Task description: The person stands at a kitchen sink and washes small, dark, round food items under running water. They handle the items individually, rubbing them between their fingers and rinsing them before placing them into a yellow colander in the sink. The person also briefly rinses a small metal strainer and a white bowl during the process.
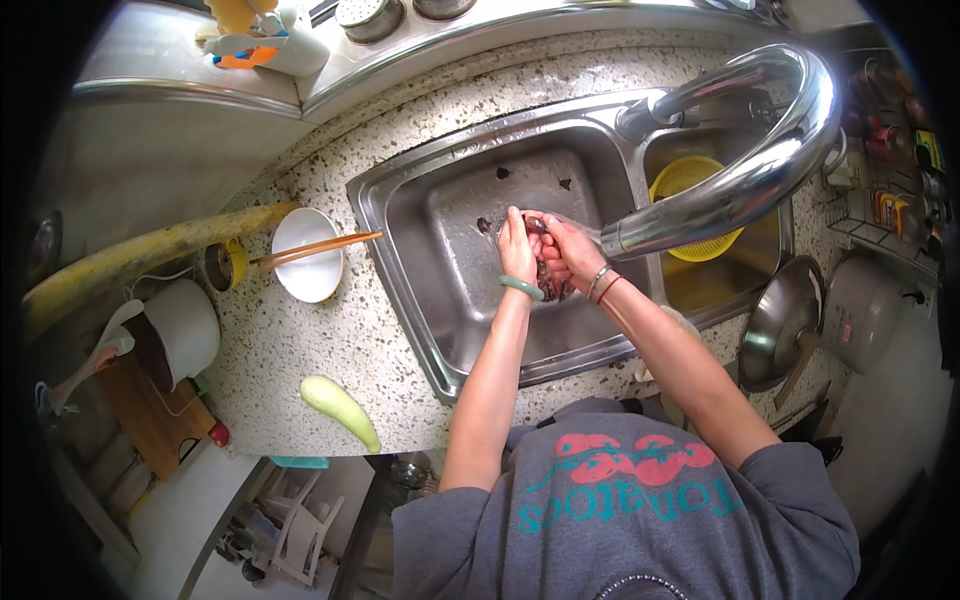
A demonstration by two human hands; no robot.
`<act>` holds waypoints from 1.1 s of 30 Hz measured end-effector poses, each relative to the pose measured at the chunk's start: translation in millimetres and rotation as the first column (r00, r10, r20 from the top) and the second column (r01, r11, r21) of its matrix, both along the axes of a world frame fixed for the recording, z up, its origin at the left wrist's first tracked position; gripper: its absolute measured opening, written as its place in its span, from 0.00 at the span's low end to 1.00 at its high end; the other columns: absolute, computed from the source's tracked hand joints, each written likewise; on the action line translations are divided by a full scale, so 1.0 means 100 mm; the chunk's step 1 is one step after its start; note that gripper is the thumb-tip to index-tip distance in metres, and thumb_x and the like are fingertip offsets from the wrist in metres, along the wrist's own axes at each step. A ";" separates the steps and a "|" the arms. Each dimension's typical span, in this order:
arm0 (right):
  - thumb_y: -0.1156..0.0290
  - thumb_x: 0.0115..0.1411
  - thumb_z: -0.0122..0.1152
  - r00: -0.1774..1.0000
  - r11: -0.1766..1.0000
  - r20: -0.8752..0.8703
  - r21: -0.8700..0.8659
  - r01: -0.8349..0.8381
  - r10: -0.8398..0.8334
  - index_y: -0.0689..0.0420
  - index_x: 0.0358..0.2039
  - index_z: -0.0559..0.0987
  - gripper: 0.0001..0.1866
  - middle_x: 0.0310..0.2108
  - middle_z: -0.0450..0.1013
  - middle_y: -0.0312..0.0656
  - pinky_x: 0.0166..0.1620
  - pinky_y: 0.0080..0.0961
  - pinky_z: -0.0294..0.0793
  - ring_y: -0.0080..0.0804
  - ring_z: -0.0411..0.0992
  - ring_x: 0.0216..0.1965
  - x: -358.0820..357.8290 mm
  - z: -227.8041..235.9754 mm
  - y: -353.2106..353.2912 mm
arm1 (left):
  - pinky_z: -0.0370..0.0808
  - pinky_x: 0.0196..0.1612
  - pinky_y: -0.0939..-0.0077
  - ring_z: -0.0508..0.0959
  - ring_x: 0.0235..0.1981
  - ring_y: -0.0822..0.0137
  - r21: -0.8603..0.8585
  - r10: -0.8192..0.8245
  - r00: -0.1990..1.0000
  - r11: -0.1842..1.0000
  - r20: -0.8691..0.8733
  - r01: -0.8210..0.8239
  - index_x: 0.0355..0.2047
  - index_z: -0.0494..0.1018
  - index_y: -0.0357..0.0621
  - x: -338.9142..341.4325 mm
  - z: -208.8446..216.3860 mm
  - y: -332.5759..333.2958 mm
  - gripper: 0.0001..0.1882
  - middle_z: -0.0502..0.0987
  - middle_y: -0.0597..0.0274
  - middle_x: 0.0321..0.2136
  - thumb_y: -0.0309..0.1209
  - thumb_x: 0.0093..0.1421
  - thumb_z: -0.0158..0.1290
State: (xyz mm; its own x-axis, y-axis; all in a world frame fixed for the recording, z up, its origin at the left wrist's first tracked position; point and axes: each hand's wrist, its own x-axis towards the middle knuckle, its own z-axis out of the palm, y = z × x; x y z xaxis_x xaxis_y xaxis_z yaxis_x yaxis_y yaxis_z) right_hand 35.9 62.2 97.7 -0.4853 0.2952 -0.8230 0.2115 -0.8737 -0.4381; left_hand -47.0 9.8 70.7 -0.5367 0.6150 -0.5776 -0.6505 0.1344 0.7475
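Both my hands are together over the steel sink (440, 215), under the end of the curved chrome faucet (735, 185). My left hand (517, 245), with a green bangle at the wrist, and my right hand (570, 248), with thin bracelets, are cupped around a small dark reddish piece of food (552, 280). What exactly the food is cannot be told. A few dark scraps lie on the sink bottom.
On the speckled counter left of the sink sit a white bowl (308, 255) with chopsticks across it, a pale green gourd (340, 408) and a white pot (180, 330). A yellow colander (695, 180) rests in the right basin; a steel lid (780, 322) lies nearby.
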 end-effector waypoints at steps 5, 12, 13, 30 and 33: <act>0.49 0.62 0.43 0.994 0.992 0.082 0.110 0.060 -0.069 0.47 0.22 0.66 0.19 0.13 0.56 0.24 0.13 0.12 0.40 0.12 0.47 0.10 -0.01 -0.10 0.03 | 0.59 0.15 0.88 0.62 0.14 0.82 -0.055 -0.152 0.897 0.988 -0.414 0.143 0.29 0.70 0.43 0.08 0.16 0.04 0.15 0.66 0.72 0.16 0.39 0.65 0.40; 0.52 0.58 0.53 0.964 0.945 -0.181 -0.296 0.137 -0.196 0.49 0.27 0.72 0.14 0.15 0.65 0.27 0.12 0.14 0.47 0.16 0.59 0.12 0.07 -0.13 0.21 | 0.63 0.18 0.88 0.61 0.14 0.82 0.047 -0.034 0.999 0.998 -0.003 0.034 0.42 0.69 0.41 -0.07 -0.19 -0.07 0.17 0.68 0.70 0.19 0.40 0.64 0.40; 0.55 0.58 0.53 0.957 0.938 -0.187 -0.310 0.157 -0.222 0.51 0.28 0.72 0.13 0.16 0.65 0.28 0.12 0.15 0.50 0.17 0.60 0.12 0.07 -0.19 0.20 | 0.64 0.18 0.88 0.62 0.14 0.82 0.054 -0.042 0.999 0.998 -0.022 0.043 0.46 0.68 0.42 -0.06 -0.20 -0.03 0.18 0.69 0.68 0.23 0.41 0.65 0.40; 0.64 0.63 0.46 0.946 0.986 -0.279 -0.051 0.159 -0.167 0.55 0.34 0.71 0.09 0.18 0.62 0.29 0.17 0.11 0.51 0.14 0.56 0.15 -0.02 -0.18 0.05 | 0.64 0.16 0.86 0.67 0.14 0.79 0.022 -0.027 0.998 0.999 -0.056 0.028 0.26 0.68 0.40 0.07 -0.16 0.06 0.18 0.76 0.60 0.29 0.42 0.63 0.42; 0.52 0.58 0.52 0.931 0.986 -0.342 -0.141 0.084 -0.128 0.52 0.40 0.72 0.18 0.21 0.63 0.27 0.17 0.09 0.52 0.12 0.55 0.17 -0.05 -0.01 0.11 | 0.54 0.03 0.85 0.61 0.06 0.80 -0.046 -0.032 0.977 0.998 0.212 0.042 0.22 0.66 0.42 -0.10 -0.01 0.12 0.24 0.78 0.55 0.32 0.49 0.63 0.38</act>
State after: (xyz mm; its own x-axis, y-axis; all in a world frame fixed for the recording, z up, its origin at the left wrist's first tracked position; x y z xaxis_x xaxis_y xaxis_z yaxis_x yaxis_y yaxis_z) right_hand 30.5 72.8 96.7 -0.7195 0.2690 -0.6403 -0.0324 -0.9340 -0.3559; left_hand -57.3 21.4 69.5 -0.3767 0.5998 -0.7059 -0.7870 0.1947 0.5854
